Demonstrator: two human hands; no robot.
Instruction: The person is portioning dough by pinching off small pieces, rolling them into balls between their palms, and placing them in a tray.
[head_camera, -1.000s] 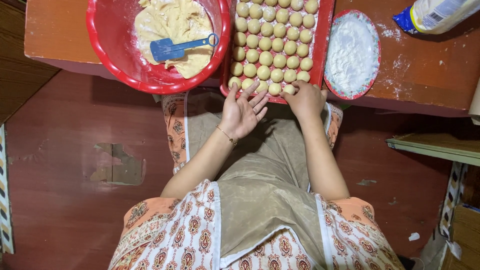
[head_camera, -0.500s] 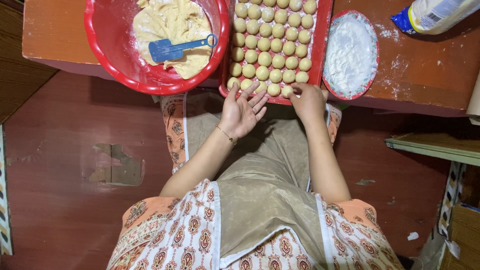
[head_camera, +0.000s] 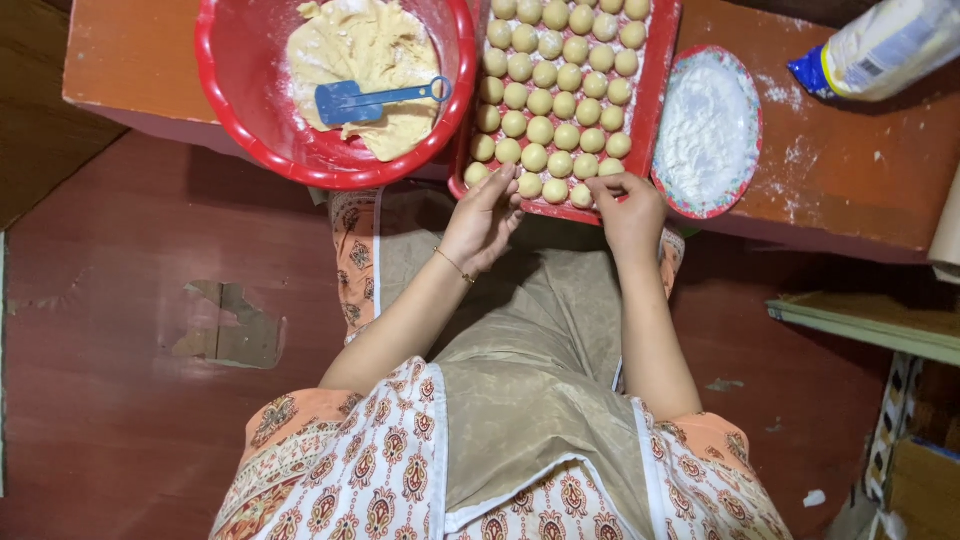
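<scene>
Overhead, head view only. Seated person, patterned orange garment, lap at 6 o'clock of the frame. Low orange bench (head_camera: 860, 190) runs across the top.

Red tray (head_camera: 655, 90) at 12 o'clock, packed with rows of small pale dough balls (head_camera: 552, 105). Left hand (head_camera: 482, 222) at the tray's near edge, palm up and loose, fingers (head_camera: 503, 188) spread, tips touching the rim beside the nearest balls; nothing held. Thin bangle on that wrist.

Right hand (head_camera: 632, 208) at the tray's near right corner, fingers curled down over the rim, tips at a ball in the last row (head_camera: 582, 196); cannot tell if it is pinched or only touched.

Red bowl (head_camera: 235, 95) at 10 o'clock of the hands, touching the tray's left side, holds a mass of dough (head_camera: 365, 45) with a blue scraper (head_camera: 372, 98) lying on it.

Round plate of white flour (head_camera: 706, 130) at 1 o'clock, just beside the tray. Flour bag (head_camera: 880, 50) lies at 2 o'clock, well apart. Flour dust on the bench between them.
</scene>
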